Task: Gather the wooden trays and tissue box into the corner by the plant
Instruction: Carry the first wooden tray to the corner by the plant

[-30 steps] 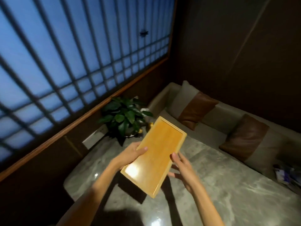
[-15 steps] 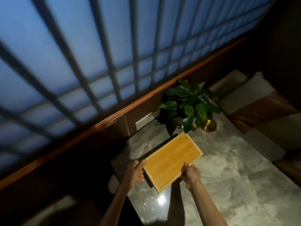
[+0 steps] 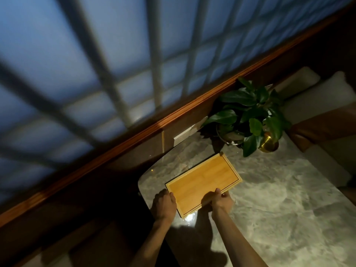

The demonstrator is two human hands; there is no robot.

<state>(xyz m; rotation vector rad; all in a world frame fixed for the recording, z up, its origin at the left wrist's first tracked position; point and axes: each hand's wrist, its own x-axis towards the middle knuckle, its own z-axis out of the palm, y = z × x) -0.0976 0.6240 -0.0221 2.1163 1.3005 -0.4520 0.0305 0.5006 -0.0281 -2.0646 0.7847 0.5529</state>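
A light wooden tray point(image 3: 202, 184) lies low over the marble table point(image 3: 279, 205), near the table's rounded left corner. My left hand point(image 3: 163, 204) grips its near-left corner and my right hand point(image 3: 221, 201) grips its near long edge. The tray's far corner points at a potted green plant point(image 3: 250, 116) standing at the table's back corner by the wall. I cannot tell whether the tray touches the tabletop. No tissue box is in view.
A brass round pot point(image 3: 268, 144) sits beside the plant. A white wall plate point(image 3: 189, 131) is behind the table edge. A cushioned bench with brown pillows point(image 3: 323, 128) runs along the right. A latticed window fills the upper left.
The tray has dropped from chest height down to the table's corner near the plant, turning flatter. Both hands stayed on it, and the view has swung left and down.
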